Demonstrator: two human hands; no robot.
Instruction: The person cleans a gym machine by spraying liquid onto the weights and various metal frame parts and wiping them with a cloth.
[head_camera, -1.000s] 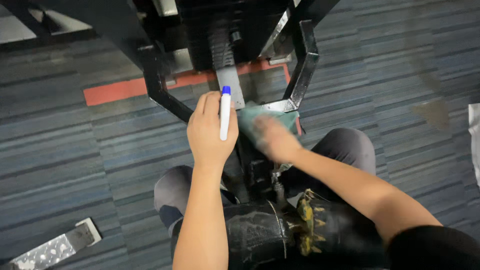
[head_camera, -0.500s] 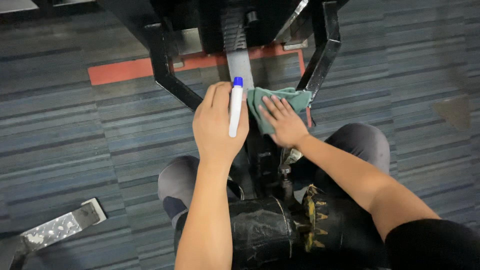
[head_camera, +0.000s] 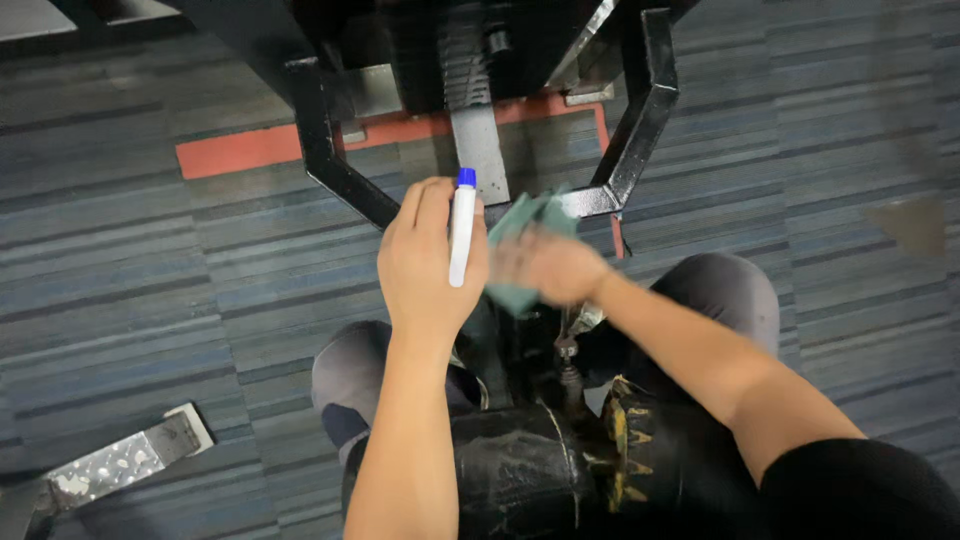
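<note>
My left hand grips a white cylinder with a blue cap, a marker or small spray bottle, held upright over the black machine frame. My right hand, blurred by motion, presses a teal cloth against the frame's central black bar just right of my left hand. Both hands sit above my knees in grey trousers. A worn black padded seat lies under my forearms.
Striped blue-grey carpet covers the floor, with an orange-red strip under the machine. A diamond-plate metal footplate lies at lower left. The machine's angled black arms spread left and right ahead.
My right hand with the teal cloth slid forward onto the frame, then back toward me and left, bunching the cloth. My left hand stayed nearly still with the white cylinder.
</note>
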